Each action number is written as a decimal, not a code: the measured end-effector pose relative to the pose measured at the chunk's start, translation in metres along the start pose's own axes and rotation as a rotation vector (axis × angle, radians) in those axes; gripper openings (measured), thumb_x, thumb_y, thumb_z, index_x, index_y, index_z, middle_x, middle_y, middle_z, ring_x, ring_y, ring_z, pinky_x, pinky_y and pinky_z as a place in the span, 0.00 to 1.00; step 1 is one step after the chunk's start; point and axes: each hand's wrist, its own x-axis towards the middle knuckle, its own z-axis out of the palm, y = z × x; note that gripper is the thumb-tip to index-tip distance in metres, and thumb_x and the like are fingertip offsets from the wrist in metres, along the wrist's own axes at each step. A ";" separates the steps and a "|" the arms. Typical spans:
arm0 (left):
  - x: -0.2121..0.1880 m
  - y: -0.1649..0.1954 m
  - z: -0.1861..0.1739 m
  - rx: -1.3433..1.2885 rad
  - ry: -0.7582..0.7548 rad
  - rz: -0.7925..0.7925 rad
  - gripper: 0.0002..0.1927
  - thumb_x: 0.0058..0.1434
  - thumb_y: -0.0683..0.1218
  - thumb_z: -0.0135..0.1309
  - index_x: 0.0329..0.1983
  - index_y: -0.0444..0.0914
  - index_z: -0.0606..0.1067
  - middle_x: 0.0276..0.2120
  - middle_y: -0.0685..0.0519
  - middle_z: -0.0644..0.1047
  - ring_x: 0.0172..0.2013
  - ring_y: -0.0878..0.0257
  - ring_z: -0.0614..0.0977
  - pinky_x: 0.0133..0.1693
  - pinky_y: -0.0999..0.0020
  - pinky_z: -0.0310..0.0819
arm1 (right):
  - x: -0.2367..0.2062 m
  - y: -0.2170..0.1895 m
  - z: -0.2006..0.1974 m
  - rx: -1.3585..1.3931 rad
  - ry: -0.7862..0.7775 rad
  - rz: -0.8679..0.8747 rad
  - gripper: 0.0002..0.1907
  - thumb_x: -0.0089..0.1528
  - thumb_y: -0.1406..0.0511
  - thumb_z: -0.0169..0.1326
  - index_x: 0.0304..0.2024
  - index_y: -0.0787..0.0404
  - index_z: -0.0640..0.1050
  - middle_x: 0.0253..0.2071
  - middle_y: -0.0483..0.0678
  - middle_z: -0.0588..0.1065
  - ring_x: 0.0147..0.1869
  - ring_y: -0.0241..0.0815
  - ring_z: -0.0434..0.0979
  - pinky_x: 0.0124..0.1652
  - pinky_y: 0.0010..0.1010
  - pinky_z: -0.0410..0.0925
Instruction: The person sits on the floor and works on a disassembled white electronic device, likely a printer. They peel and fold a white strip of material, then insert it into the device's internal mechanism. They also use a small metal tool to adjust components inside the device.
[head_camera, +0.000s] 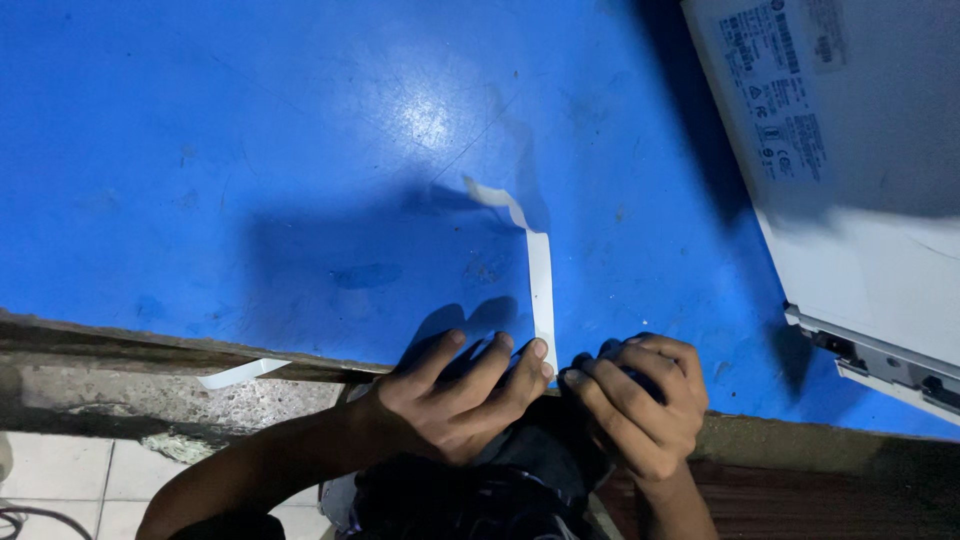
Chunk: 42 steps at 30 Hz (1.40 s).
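A white flat ribbon strip (540, 275) lies on the blue table top (250, 170), bent in an angle, its near end reaching the table's front edge. My left hand (455, 400) rests at that edge with its fingers spread and curled, the fingertips touching the strip's near end. My right hand (640, 405) is beside it, fingers curled around a small dark object that is mostly hidden. Both hands sit over dark clothing at my lap.
A large white device casing (860, 170) with a label lies at the right, overhanging the table. A second white strip (243, 373) pokes out under the table's worn front edge at left. Tiled floor shows at the lower left.
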 end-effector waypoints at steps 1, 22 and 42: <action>0.000 0.000 -0.001 0.003 -0.013 0.003 0.12 0.78 0.56 0.55 0.48 0.46 0.83 0.58 0.60 0.80 0.58 0.64 0.77 0.67 0.52 0.61 | -0.001 0.000 0.000 0.002 0.008 -0.001 0.06 0.55 0.66 0.67 0.31 0.61 0.82 0.32 0.44 0.78 0.40 0.45 0.78 0.43 0.41 0.72; -0.006 0.003 0.005 0.103 0.006 0.009 0.12 0.78 0.56 0.53 0.50 0.46 0.81 0.57 0.64 0.78 0.59 0.66 0.76 0.68 0.53 0.61 | 0.003 0.002 0.002 0.077 0.045 0.019 0.07 0.57 0.63 0.63 0.32 0.60 0.83 0.33 0.43 0.78 0.40 0.45 0.79 0.44 0.41 0.71; 0.000 -0.002 -0.004 0.031 -0.051 0.014 0.12 0.77 0.57 0.58 0.53 0.49 0.83 0.57 0.63 0.79 0.60 0.65 0.76 0.65 0.56 0.62 | 0.005 0.002 0.002 0.056 0.034 -0.041 0.06 0.59 0.63 0.63 0.34 0.57 0.84 0.33 0.44 0.77 0.40 0.45 0.78 0.42 0.39 0.71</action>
